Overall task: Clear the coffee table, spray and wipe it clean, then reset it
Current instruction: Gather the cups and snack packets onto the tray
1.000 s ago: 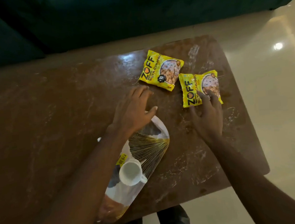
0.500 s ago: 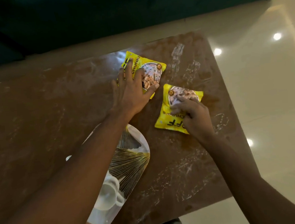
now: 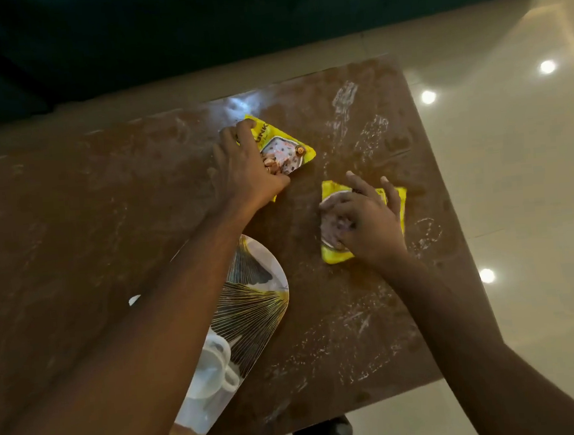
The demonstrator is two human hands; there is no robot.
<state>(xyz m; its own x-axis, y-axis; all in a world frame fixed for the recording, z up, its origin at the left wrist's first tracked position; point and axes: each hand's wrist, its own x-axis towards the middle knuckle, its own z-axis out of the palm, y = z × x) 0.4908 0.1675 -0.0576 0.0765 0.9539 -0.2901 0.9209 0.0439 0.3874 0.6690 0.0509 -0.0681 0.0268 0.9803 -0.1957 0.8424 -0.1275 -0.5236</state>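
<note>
While both arms reach over the brown table point(image 3: 74, 234), its top is streaked with pale smears point(image 3: 345, 99), thickest toward the right side. Under the left forearm lies a tray point(image 3: 251, 309) with a fan pattern; its long axis slants from near left to far right, rounded end pointing far right. A white cup point(image 3: 215, 370) sits on it, blurred and partly hidden by the arm. Beyond the tray's end, the left hand point(image 3: 244, 172) lies on the far packet point(image 3: 287, 152), fingers close together and nearly straight, tips at its far-left corner and thumb along its near edge. This yellow packet sits cornerwise on the table's far middle; its long axis seems to slant from far left to near right, picture window toward the right. Well apart to the near right lies the near packet point(image 3: 402, 205), roughly square to the table's right edge, window toward the left; the hand covers too much to tell its long axis. On it the right hand point(image 3: 365, 225) rests with fingers spread wide and lightly bent. Right of the table is glossy tiled floor point(image 3: 517, 199) with light spots.
</note>
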